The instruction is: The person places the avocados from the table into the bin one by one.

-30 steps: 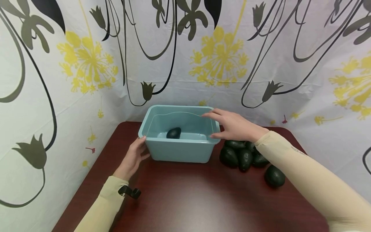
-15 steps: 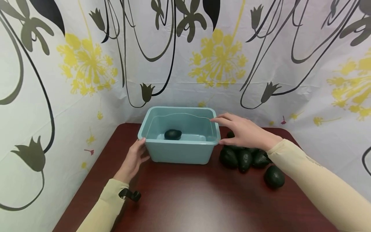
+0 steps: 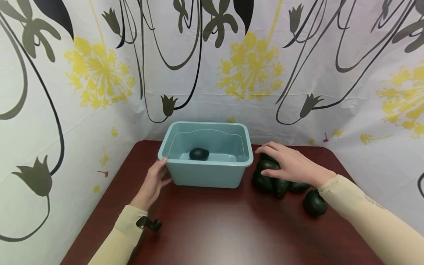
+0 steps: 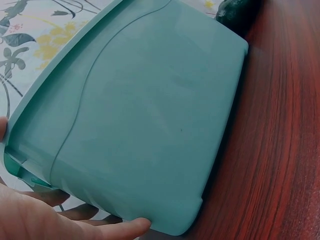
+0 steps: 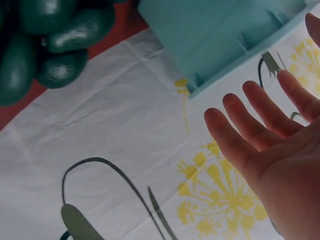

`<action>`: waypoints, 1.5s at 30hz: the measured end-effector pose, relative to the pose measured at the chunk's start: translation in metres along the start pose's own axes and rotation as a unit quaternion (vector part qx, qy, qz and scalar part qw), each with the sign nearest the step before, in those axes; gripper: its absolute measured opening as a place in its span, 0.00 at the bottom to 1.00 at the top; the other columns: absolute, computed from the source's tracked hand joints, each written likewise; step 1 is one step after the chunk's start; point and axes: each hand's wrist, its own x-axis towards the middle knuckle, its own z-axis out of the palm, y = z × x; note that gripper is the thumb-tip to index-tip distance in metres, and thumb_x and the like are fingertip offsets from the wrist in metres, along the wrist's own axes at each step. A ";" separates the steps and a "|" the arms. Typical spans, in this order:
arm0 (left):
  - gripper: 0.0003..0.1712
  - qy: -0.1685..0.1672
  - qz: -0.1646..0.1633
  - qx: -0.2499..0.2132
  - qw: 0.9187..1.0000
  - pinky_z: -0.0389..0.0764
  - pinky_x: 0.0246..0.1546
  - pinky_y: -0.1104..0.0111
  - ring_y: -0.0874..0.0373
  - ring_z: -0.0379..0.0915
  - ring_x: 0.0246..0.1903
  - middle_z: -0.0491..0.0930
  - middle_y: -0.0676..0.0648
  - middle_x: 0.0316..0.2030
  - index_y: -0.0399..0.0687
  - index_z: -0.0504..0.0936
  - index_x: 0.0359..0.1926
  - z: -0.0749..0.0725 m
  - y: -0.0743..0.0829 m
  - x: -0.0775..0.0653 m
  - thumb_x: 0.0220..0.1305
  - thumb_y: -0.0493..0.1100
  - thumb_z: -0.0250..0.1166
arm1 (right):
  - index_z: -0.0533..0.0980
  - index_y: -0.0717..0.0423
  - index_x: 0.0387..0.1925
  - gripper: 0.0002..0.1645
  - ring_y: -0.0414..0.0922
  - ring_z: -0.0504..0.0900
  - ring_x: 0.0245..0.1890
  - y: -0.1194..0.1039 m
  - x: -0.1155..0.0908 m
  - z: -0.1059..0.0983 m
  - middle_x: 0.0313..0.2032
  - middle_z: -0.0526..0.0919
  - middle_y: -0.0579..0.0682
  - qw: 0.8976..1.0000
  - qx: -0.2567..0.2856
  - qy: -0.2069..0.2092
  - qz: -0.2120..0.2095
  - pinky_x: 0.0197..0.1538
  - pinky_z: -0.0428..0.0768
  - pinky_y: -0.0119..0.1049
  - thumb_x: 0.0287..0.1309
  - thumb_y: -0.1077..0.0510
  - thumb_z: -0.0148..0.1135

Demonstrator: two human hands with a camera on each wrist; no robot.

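A light blue plastic bin (image 3: 205, 175) stands near the table's back edge, with one dark green avocado (image 3: 199, 154) lying inside. My left hand (image 3: 151, 184) holds the bin's front left corner, thumb at the rim and fingers against the outer wall; the left wrist view shows those fingers (image 4: 122, 227) along the bin wall (image 4: 145, 110). Just right of the bin, my right hand (image 3: 289, 162) hovers over a pile of avocados (image 3: 263, 182), partly covering it. In the right wrist view its fingers (image 5: 232, 135) are spread and hold nothing.
A single avocado (image 3: 314, 203) sits apart, in front of the pile. Beneath everything is a dark red wooden table (image 3: 212, 224). A patterned white cloth (image 3: 212, 84) hangs close behind the bin and along the sides. A black band (image 3: 148, 223) is on the left wrist.
My right hand has moved from above the bin's right rim rightward and down to the avocado pile. The avocado inside the bin has rolled slightly. My left hand stays at the bin's corner.
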 end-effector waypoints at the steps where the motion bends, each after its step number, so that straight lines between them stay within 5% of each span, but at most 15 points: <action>1: 0.40 0.000 0.001 0.002 1.000 0.58 0.64 0.34 0.48 0.50 0.74 0.51 0.52 0.76 0.63 0.51 0.80 0.000 0.000 -0.001 0.73 0.64 0.53 | 0.71 0.38 0.64 0.36 0.38 0.75 0.53 0.000 -0.003 0.002 0.58 0.72 0.37 1.000 0.001 0.002 0.000 0.49 0.80 0.44 0.57 0.35 0.71; 20: 0.42 -0.022 0.019 0.020 0.999 0.59 0.62 0.32 0.44 0.51 0.74 0.51 0.47 0.77 0.61 0.49 0.80 -0.004 0.003 -0.001 0.74 0.67 0.50 | 0.71 0.43 0.66 0.35 0.44 0.77 0.54 0.024 -0.034 0.027 0.57 0.73 0.43 0.999 0.003 -0.022 0.028 0.50 0.80 0.49 0.59 0.42 0.72; 36: 0.35 -0.028 0.021 -0.004 0.999 0.55 0.61 0.29 0.43 0.46 0.75 0.49 0.46 0.77 0.61 0.48 0.80 0.000 0.006 0.002 0.80 0.59 0.44 | 0.75 0.47 0.62 0.35 0.45 0.80 0.47 0.042 -0.053 0.049 0.55 0.76 0.48 0.996 0.011 -0.059 0.059 0.47 0.80 0.46 0.53 0.50 0.77; 45: 0.38 -0.031 0.017 -0.015 0.999 0.53 0.61 0.28 0.42 0.45 0.75 0.47 0.45 0.78 0.60 0.48 0.80 0.000 0.005 0.004 0.77 0.63 0.48 | 0.77 0.47 0.60 0.37 0.47 0.80 0.47 0.051 -0.062 0.064 0.55 0.76 0.47 0.995 0.011 -0.080 0.052 0.44 0.82 0.45 0.46 0.56 0.81</action>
